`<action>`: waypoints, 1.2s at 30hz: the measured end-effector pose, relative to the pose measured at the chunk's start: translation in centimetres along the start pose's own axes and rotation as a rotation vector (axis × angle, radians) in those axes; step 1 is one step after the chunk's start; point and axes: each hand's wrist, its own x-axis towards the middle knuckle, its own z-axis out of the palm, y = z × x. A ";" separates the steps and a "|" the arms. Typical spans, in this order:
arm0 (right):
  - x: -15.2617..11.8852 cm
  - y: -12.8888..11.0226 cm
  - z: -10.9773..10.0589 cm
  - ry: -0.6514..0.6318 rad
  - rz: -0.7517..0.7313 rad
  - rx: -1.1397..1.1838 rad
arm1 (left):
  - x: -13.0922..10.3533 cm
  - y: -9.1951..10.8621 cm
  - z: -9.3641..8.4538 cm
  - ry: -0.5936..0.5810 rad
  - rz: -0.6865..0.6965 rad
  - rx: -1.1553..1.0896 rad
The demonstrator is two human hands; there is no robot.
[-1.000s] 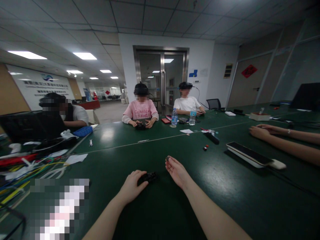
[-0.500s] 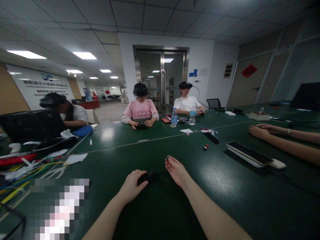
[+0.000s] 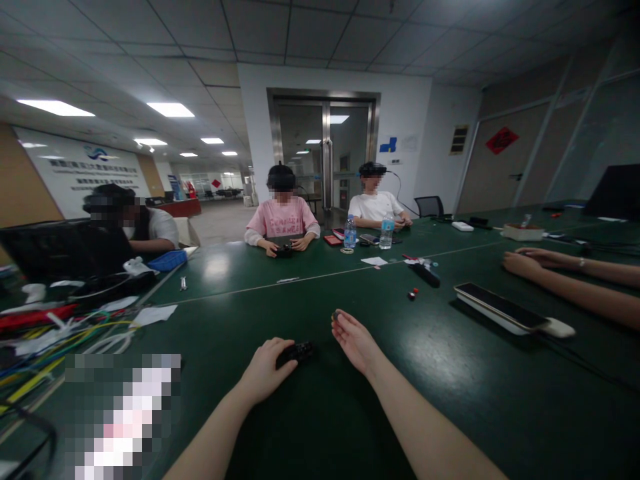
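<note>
My left hand rests on the dark green table, its fingers and thumb closed around one end of a small black object with a bumpy top. The kind of that black object is too dark to make out. To its right, a little above the table, my right hand is turned palm inward. Between its thumb and fingertips it pinches a small dark round piece, too small to name. A gap separates the round piece from the black object.
A phone lies on a white box at right, near another person's hands. Tangled cables and papers lie at left. Two water bottles stand farther back, where people in headsets sit. A small black-and-red item lies mid-table.
The whole view has shifted very slightly. The round piece at my right fingertips shows a little more clearly; both hands keep their places and grips.
</note>
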 end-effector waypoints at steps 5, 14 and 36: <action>-0.2 0.1 0.3 -0.011 -0.028 -0.084 | -0.1 0.3 -0.2 0.009 0.017 0.020; -2.3 0.0 2.9 -0.108 -0.185 -0.590 | -0.2 0.5 -0.2 -0.002 0.000 0.012; -3.6 1.0 4.1 -0.411 -0.338 -1.269 | 0.1 -0.1 0.4 0.036 0.053 0.047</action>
